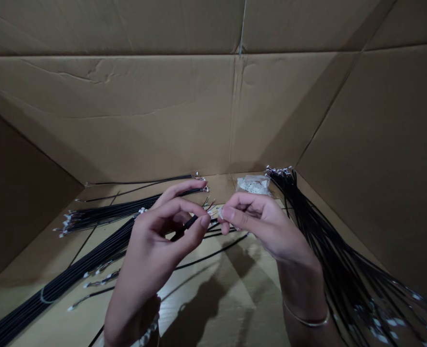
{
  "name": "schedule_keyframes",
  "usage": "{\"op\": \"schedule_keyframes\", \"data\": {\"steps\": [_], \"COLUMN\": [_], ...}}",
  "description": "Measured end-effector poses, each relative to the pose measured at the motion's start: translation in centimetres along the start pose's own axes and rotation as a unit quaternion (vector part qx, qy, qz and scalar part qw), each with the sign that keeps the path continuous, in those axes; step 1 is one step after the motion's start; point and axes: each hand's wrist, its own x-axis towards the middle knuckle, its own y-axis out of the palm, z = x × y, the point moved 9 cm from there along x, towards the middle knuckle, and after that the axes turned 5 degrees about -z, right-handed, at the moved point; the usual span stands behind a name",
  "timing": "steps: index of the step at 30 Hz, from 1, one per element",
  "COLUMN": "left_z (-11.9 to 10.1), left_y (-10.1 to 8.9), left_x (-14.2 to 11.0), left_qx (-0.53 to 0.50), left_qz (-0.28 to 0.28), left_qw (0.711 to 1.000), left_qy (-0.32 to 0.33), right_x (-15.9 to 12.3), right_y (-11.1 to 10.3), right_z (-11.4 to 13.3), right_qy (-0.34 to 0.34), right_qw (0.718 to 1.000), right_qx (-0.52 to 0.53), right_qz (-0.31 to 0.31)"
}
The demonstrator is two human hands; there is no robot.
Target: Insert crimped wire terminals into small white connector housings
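Observation:
Thumb and index finger of my left hand [166, 236] pinch a black cable [185, 228] close to its end, where thin coloured wires stick out. Facing it from the right, my right hand [271, 231] grips a small white connector [220, 213] between thumb and fingertips. The wire tips and the connector are very close together; whether any wire sits inside it I cannot tell. Below and behind the hands, several loose black cables [213, 251] lie on the table.
A tied bundle of black cables [54, 284] runs along the left, with another cable stack [108, 214] behind it. Clear bag of white connectors [253, 185] lies at the back. A large cable bundle [317, 241] spreads along the right. Cardboard walls [155, 115] enclose the table.

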Motion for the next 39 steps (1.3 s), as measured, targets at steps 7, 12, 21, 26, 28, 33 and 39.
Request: {"op": "schedule_keyframes", "data": {"steps": [7,12,21,26,28,33,39], "left_z": [-0.5,-0.3,-0.5,-0.7,-0.7,-0.4,-1.0], "left_y": [-0.2,-0.2,0.0,-0.2,-0.1,0.2,-0.3], "left_x": [-0.1,-0.4,-0.4,-0.2,-0.1,-0.2,-0.5], "left_qx": [0.025,0.02,0.035,0.039,0.038,0.042,0.064], "left_qz": [-0.004,-0.001,0.024,0.026,0.027,0.031,0.017], "left_qw": [1.0,1.0,0.999,0.999,0.999,0.999,0.998], "left_qy": [0.009,0.007,0.014,0.009,0.003,-0.013,0.023], "right_x": [0.4,0.5,0.4,0.5,0.4,0.3,0.0], "right_y": [0.8,0.9,0.7,0.9,0.8,0.6,0.5], "right_z": [-0.7,-0.7,-0.9,-0.9,-0.9,-0.8,0.2], "right_qy": [0.025,0.023,0.005,0.013,0.01,0.009,-0.026], "right_qw": [0.996,0.995,0.996,0.995,0.995,0.998,0.999], "right_qx": [0.082,0.082,0.075,0.085,0.079,0.043,-0.03], "right_qz": [0.04,0.046,0.044,0.052,0.053,0.039,-0.003]}}
